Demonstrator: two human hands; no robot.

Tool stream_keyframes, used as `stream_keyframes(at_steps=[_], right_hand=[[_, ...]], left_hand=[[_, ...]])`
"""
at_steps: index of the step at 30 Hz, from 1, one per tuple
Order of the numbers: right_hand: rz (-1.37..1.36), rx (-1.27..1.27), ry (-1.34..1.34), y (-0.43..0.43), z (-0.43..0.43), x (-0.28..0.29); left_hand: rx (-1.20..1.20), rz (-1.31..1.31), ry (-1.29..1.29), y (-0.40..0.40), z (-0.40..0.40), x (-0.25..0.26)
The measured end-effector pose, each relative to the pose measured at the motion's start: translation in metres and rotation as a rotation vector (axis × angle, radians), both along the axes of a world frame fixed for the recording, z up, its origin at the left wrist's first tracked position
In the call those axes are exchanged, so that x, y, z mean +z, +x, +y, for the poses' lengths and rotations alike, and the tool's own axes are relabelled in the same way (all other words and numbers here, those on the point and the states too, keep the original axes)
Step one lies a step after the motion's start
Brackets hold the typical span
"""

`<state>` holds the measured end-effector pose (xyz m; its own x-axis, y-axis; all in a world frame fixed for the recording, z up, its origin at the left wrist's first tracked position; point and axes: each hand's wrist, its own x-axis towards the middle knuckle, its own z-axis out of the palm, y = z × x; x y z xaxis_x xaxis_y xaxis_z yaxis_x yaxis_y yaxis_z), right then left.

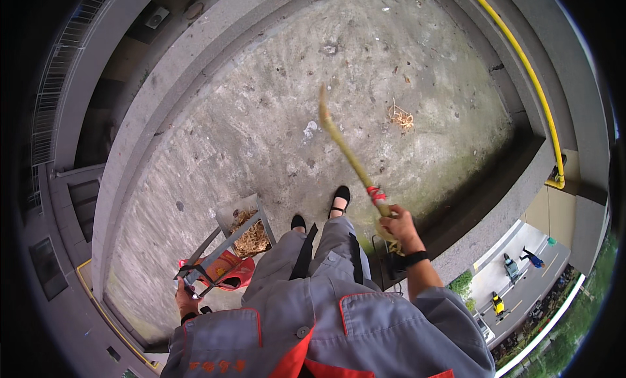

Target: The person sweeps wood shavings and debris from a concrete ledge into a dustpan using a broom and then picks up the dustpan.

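My right hand (400, 227) is closed around the lower end of a long, yellowish, slightly curved stick (348, 155), with red wrapping (376, 195) just above the grip. The stick's far tip is blurred over the concrete floor. At lower left, my left hand (186, 296) grips the handle end of a long-handled metal dustpan (222, 215), which holds dry straw-like debris (250, 235). Beside that hand is a red bag (230, 270), partly behind the handle; what holds the bag up cannot be told. A small pile of similar debris (401, 118) lies on the floor beyond the stick.
Low concrete parapets (161, 80) edge the floor at left and right. A yellow pipe (530, 67) runs along the right side. A dark object with cables stands by my right leg. Far below at right, a person (533, 258) and scooters (498, 303) are on a road.
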<state>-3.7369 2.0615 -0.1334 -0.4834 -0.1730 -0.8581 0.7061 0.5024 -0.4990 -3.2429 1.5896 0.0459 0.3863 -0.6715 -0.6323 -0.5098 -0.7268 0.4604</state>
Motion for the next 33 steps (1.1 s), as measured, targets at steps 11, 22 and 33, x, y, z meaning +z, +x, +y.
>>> stream_keyframes(at_steps=[11,22,33], right_hand=[[0.025,-0.264,0.172,-0.086,0.046,-0.056],[0.045,0.122,0.106,-0.178,-0.179,-0.027],[-0.067,-0.562,0.251,-0.188,-0.098,-0.060]], left_hand=[[0.045,0.161,0.050,-0.078,-0.035,-0.007],[-0.190,0.244,0.343,-0.269,-0.168,-0.116],[-0.723,0.130,0.325,-0.488,-0.187,-0.087]])
